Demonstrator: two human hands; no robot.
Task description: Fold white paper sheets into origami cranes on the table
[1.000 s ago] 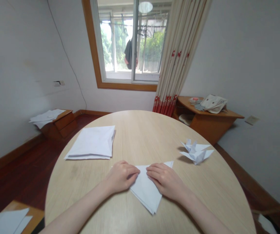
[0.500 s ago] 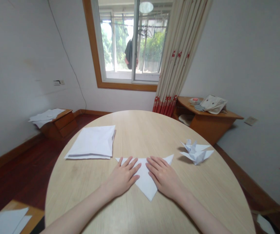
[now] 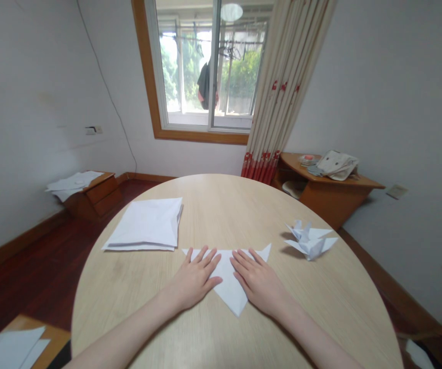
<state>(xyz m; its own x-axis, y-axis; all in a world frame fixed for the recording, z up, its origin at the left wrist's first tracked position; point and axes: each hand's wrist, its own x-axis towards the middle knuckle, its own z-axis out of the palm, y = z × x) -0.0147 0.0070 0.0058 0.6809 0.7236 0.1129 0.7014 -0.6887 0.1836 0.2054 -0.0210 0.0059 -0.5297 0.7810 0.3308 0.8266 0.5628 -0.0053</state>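
Two open palms | my left hand and my right hand lie flat, fingers spread | on a crisp folded white paper triangle | smooth round wood-grain table

Two bare arms reach in from the near edge of the view: the left forearm at near left and the right forearm at near right, both slim and smooth, narrowing toward the wrists. The left hand and right hand are slender, with long, thin fingers (the nails are too small to make out).
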